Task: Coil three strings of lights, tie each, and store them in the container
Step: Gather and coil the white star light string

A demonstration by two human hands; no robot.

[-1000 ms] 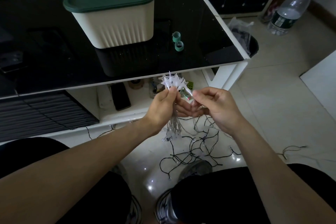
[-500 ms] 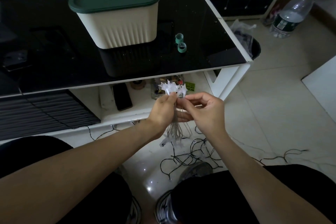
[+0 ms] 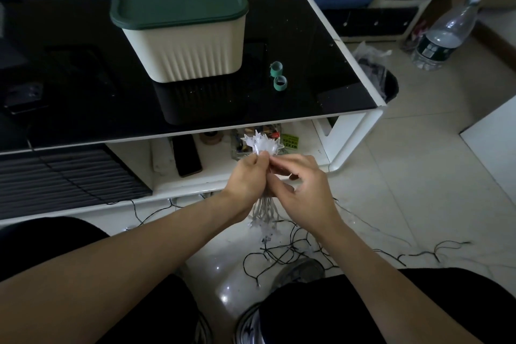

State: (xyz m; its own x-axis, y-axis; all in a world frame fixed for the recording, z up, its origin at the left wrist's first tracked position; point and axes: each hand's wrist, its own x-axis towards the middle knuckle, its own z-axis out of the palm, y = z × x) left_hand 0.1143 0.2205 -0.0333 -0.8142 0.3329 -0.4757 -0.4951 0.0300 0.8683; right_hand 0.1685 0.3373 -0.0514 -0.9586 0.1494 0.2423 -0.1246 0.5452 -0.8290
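Below the desk (image 3: 349,53) edge, gripping a gathered bunch of star lights (image 3: 262,145) in the left hand (image 3: 248,179), right hand (image 3: 304,190) fingers pinching beside it; black wire strings (image 3: 284,254) lying on the floor; lidded container (image 3: 184,33) sitting on the desk.

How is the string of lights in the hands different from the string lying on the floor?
The star lights are gathered into one bunch, gripped by the left hand and the right hand; the floor string lies loose and spread out. The held bunch has pale wires, the floor string dark wire. Neither is tied.
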